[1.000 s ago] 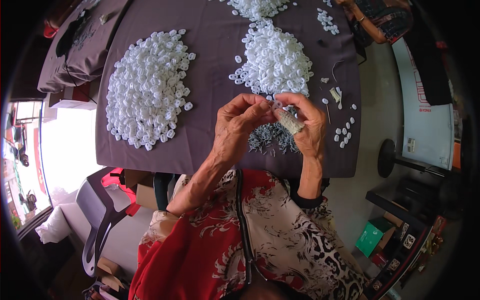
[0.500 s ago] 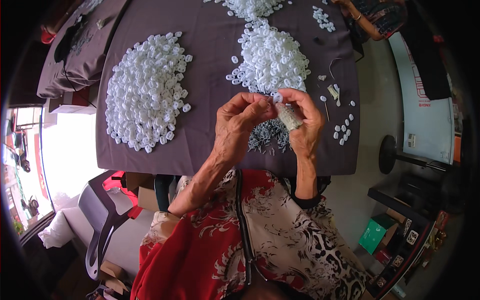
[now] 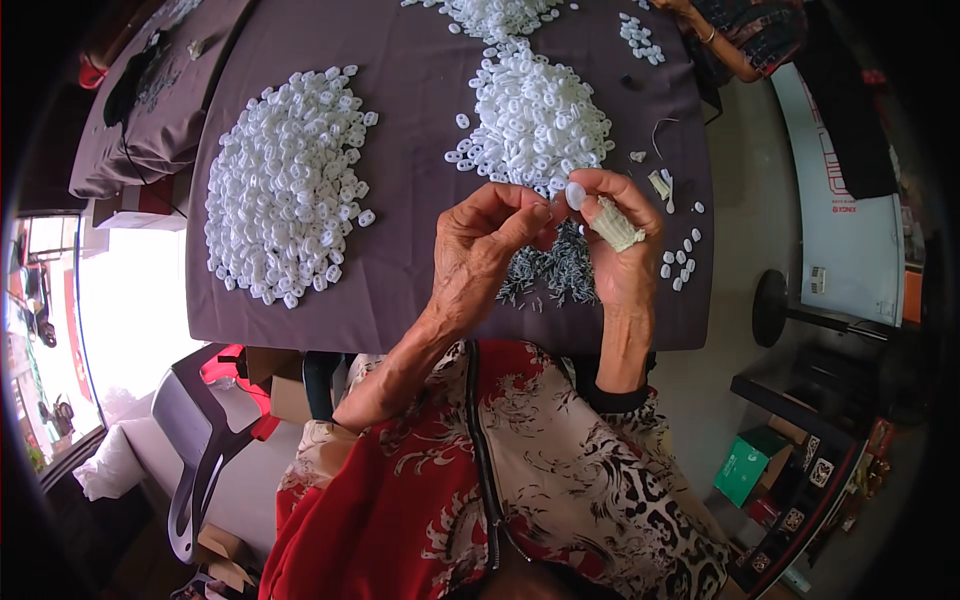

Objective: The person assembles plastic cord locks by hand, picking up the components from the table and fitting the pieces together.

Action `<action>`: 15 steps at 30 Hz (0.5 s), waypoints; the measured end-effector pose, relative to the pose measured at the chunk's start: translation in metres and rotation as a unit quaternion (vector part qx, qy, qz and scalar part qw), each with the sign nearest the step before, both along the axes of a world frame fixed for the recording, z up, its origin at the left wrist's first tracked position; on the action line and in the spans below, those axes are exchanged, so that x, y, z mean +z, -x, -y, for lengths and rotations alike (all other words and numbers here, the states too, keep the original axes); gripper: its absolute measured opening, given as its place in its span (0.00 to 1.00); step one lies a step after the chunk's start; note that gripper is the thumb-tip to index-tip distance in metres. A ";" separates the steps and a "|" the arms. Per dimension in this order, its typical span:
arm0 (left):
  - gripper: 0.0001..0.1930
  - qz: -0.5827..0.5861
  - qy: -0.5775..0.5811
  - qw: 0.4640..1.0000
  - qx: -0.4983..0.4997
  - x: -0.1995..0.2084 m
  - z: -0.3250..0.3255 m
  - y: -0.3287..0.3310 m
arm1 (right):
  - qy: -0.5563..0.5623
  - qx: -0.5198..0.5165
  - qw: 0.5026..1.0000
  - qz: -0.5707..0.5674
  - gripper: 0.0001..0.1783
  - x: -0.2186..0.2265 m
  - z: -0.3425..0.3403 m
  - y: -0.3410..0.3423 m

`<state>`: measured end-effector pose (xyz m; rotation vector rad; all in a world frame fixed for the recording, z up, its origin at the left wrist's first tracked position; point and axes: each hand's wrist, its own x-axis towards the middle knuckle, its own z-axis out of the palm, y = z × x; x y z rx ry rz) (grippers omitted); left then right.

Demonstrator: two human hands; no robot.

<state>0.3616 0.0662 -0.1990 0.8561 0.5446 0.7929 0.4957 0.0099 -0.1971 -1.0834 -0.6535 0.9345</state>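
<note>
My right hand (image 3: 628,272) pinches a small white oval plastic piece (image 3: 576,195) between thumb and forefinger. A pale cloth wrap (image 3: 615,225) is bound round its thumb. Close beside it, fingertips almost meeting the other hand's, my left hand (image 3: 468,245) is closed in a pinch; what it grips is too small to make out. Below both hands lies a heap of short grey pins (image 3: 560,275), partly covered by them. Just beyond is a pile of white oval pieces (image 3: 535,125) with two holes each.
A larger pile of white pieces (image 3: 285,190) covers the left of the brown cloth-covered table (image 3: 410,150). Several loose pieces (image 3: 678,268) lie at the right edge near a pale cloth scrap (image 3: 660,185). Another person's arm (image 3: 725,48) reaches in at the far right. A grey chair (image 3: 195,430) stands front left.
My right hand has moved slightly right, away from my left fingertips, and the white piece in it is turned to another angle. My left hand keeps its pinch.
</note>
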 end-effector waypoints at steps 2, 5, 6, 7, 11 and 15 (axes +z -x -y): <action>0.05 -0.009 -0.001 1.000 0.004 0.001 0.000 -0.001 | -0.003 0.006 0.998 0.056 0.11 0.008 0.000 0.001; 0.05 -0.005 0.007 1.000 0.013 0.001 0.002 -0.001 | -0.001 0.011 0.991 0.133 0.11 0.016 -0.001 0.003; 0.05 -0.006 0.007 1.000 0.016 0.001 0.002 -0.001 | 0.004 0.009 0.988 0.154 0.11 0.018 -0.001 0.004; 0.06 0.007 0.008 1.000 0.014 0.000 0.001 -0.001 | 0.003 0.012 0.988 0.154 0.11 0.019 -0.001 0.005; 0.07 0.009 0.015 1.000 0.010 0.003 0.001 -0.003 | 0.004 0.002 0.980 0.198 0.11 0.024 0.000 0.006; 0.07 0.002 0.015 1.000 0.019 0.004 0.002 -0.002 | 0.002 0.007 0.975 0.223 0.11 0.024 -0.002 0.007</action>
